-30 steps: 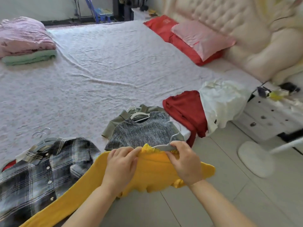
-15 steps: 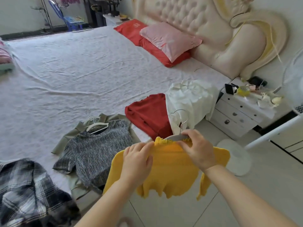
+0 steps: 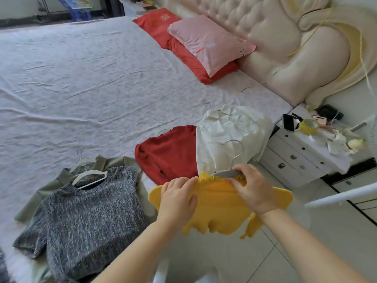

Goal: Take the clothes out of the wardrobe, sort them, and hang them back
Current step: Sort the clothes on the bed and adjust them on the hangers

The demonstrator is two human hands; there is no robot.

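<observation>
I hold a yellow knit top in the air over the bed's near edge. My left hand grips its left shoulder and my right hand pinches the collar together with the grey hanger inside it. On the bed lie a grey speckled sweater on a white hanger over an olive garment, a red top and a white shirt, each on a hanger.
The white bed sheet stretches far to the left. Red and pink pillows lean by the padded headboard. A white nightstand with small clutter stands at right, with a white pole and tiled floor near it.
My view has swung right and the yellow top moved with my hands toward the red top and white shirt. The plaid shirt has left the view. Both grips are unchanged.
</observation>
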